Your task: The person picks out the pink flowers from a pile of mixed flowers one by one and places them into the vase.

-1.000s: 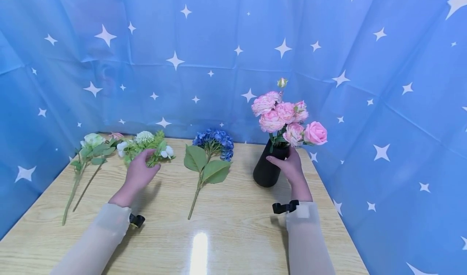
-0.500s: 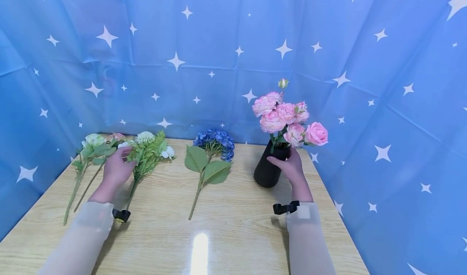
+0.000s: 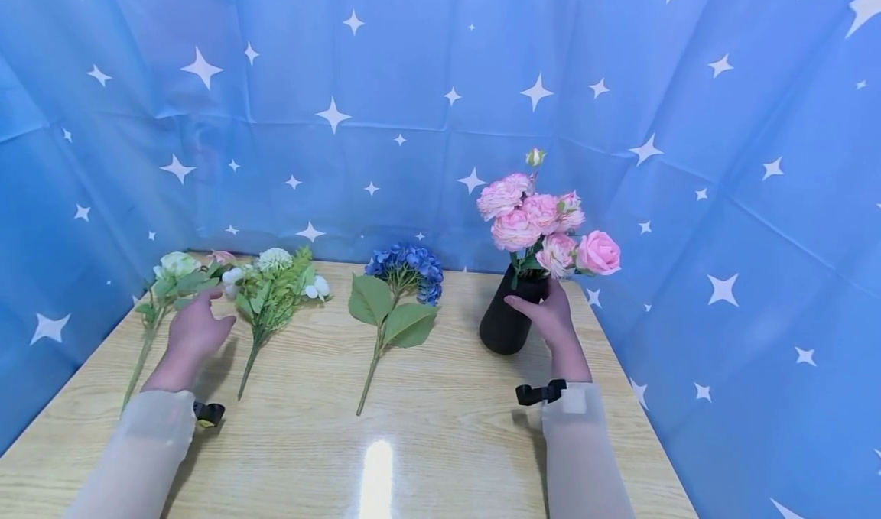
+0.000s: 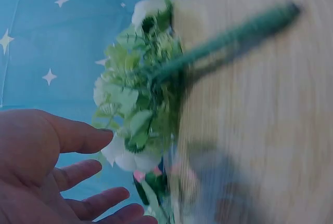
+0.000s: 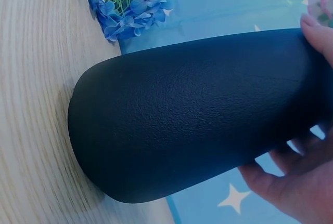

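Your left hand (image 3: 196,328) hovers just above the wooden table (image 3: 440,458), between two stems that lie there. Its fingers are spread and relaxed and grip nothing; the left wrist view confirms an empty palm, with the fingertips (image 4: 99,135) just short of the foliage.

Immediately to the right of that hand lies the green-and-white sprig (image 3: 275,290), stem toward you and head toward the backdrop. On the hand's other side lies the pale green rose stem (image 3: 161,290), also flat on the table, its bloom near the back edge.

Your right hand (image 3: 547,316) is wrapped around the upper body of the black vase (image 3: 502,328). The thumb lies across the front of the neck and the fingers curl behind it. The vase stands upright on the table's right half.

The blue hydrangea stem (image 3: 392,297) lies flat at the table's centre, well apart from both hands.

The pink flower bunch (image 3: 540,225) stands in the vase, directly above your right hand.

A blue star-printed backdrop (image 3: 440,106) encloses the table at the rear and both sides.
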Demonstrator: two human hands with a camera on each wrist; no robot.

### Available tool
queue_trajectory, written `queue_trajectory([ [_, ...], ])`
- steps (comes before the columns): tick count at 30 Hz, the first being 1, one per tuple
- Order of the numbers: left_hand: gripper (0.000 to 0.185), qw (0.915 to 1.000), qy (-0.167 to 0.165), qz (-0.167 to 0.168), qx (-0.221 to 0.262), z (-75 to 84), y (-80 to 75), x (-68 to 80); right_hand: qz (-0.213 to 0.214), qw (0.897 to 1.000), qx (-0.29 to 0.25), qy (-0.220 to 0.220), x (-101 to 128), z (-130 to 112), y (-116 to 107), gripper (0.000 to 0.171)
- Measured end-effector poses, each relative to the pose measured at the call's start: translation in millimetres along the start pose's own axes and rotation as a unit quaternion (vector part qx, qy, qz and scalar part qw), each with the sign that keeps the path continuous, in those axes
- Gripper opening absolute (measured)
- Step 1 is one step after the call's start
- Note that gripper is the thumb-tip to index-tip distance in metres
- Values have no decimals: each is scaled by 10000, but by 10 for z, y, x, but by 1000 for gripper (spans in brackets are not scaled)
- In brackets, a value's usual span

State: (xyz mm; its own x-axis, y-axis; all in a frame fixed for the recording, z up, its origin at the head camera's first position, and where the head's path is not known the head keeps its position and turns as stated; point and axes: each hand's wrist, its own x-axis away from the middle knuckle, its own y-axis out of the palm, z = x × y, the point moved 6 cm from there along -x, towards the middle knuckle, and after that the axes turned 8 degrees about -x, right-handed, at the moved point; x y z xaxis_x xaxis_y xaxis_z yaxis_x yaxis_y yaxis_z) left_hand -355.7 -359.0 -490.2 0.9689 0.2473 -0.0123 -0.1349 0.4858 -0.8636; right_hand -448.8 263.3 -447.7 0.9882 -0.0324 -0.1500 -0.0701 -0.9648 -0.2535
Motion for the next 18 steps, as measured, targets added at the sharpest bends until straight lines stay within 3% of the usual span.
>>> queue_trajectory([
  [5, 69, 9992, -100, 49, -390, -131, -55, 19, -2, 10000, -50, -52, -13, 4, -3, 101],
  [14, 74, 9960, -398, -486, -637, -344, -62, 130, -12, 9999, -68, -89, -23, 10, -9, 101],
  [18, 70, 9947, -641, -384, -699, -471, -91, 175, -30, 9999, -98, -45, -29, 34, 3, 102],
])
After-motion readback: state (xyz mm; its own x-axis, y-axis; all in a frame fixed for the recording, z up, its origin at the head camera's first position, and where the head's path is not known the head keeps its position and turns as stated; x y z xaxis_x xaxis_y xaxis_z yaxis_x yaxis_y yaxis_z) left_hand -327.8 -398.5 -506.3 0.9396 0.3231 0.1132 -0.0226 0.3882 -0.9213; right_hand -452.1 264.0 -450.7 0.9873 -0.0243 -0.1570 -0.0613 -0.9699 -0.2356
